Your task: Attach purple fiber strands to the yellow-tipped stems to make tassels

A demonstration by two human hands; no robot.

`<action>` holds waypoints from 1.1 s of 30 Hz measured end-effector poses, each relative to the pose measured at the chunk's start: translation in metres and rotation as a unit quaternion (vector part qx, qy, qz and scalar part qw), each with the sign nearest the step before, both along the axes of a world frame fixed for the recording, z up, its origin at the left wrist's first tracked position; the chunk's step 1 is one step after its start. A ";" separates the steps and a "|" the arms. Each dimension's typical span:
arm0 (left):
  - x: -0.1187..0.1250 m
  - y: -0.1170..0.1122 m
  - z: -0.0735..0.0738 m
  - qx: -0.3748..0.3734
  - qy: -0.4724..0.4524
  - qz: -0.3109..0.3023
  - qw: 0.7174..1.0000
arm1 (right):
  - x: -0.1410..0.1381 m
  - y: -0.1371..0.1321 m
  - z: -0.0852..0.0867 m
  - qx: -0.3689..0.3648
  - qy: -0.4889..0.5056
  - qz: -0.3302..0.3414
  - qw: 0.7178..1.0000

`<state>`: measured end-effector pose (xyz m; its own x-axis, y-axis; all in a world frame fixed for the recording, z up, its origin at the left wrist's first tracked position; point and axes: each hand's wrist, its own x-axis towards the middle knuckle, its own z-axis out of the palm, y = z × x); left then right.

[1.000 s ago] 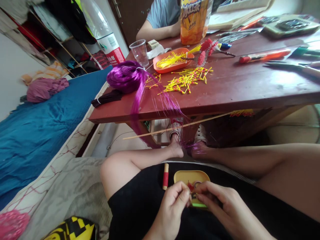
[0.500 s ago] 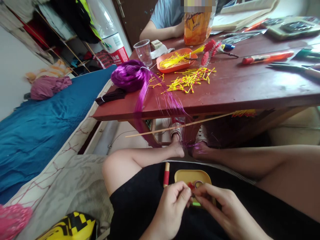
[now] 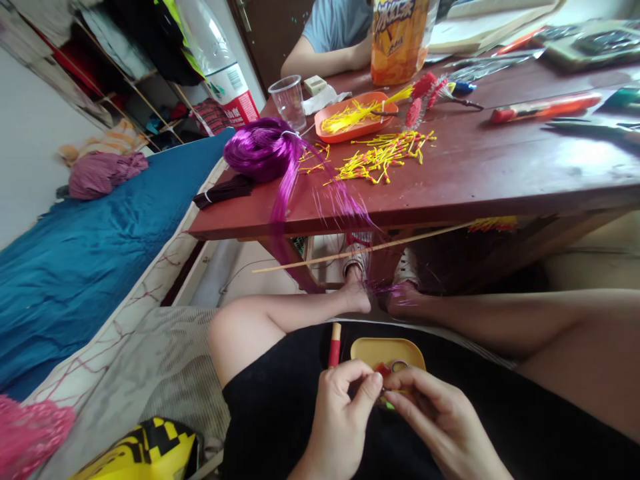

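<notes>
My left hand [image 3: 345,415] and my right hand [image 3: 436,415] meet over my lap, thumbs and fingertips pinched together. Something tiny and thin is between the fingertips; I cannot make out what it is. Just behind and under the fingers lies a yellow tray [image 3: 376,348] on my black clothing. Inside it are a small red thing [image 3: 382,370], a ring-shaped handle [image 3: 400,366] like that of scissors, and a bit of bright green, mostly hidden by my fingers. Left of the tray lies a wooden stick with a red band [image 3: 335,345].
On the red table [image 3: 450,193] are a purple fibre bundle [image 3: 260,150], yellow red-tipped stems [image 3: 383,159], an orange dish [image 3: 325,137], a clear cup [image 3: 289,103] and a drink bottle [image 3: 397,50]. A thin stick [image 3: 320,261] crosses before the table. Someone's arm [image 3: 320,61] rests behind.
My hands remain pinched together over the tray, with the fingers slightly shifted; less of the green bit shows. The whole view has moved slightly.
</notes>
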<state>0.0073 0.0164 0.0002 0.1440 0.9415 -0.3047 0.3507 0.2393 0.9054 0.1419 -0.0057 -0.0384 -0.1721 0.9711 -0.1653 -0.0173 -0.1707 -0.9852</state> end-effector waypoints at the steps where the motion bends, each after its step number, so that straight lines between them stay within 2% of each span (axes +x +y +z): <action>1: 0.000 0.000 0.000 0.015 0.015 0.003 1.000 | 0.000 0.000 0.000 0.010 -0.008 0.004 1.000; 4: 0.001 -0.001 0.001 0.033 0.036 0.012 0.999 | 0.000 0.001 0.001 0.030 -0.026 0.009 0.999; 8: 0.001 0.001 -0.001 -0.016 -0.008 0.017 1.000 | -0.002 -0.001 -0.001 0.047 -0.029 -0.006 0.998; 14: 0.000 0.003 -0.001 -0.034 -0.013 0.012 0.999 | -0.002 -0.002 -0.001 0.127 -0.130 -0.048 0.982; 17: -0.002 0.004 0.001 -0.027 0.004 -0.008 1.000 | 0.001 0.002 0.002 0.209 -0.178 -0.041 0.961; 20: -0.003 0.005 0.005 -0.035 0.005 -0.028 0.999 | 0.003 0.006 0.005 0.301 -0.222 -0.040 0.927; 22: -0.003 0.005 0.006 -0.037 0.013 -0.042 0.998 | 0.003 0.008 0.007 0.332 -0.242 -0.040 0.911; 26: -0.004 0.005 0.005 -0.027 0.058 -0.063 0.996 | 0.003 0.012 0.011 0.367 -0.263 -0.040 0.891; 30: -0.003 0.004 0.004 -0.070 0.029 -0.072 0.995 | 0.004 0.013 0.012 0.398 -0.277 -0.036 0.874; 32: -0.002 0.002 0.003 -0.049 0.028 -0.074 0.996 | 0.004 0.012 0.012 0.386 -0.266 -0.030 0.883; 33: -0.001 0.001 0.003 -0.016 0.047 -0.076 0.996 | 0.004 0.011 0.012 0.360 -0.251 -0.024 0.898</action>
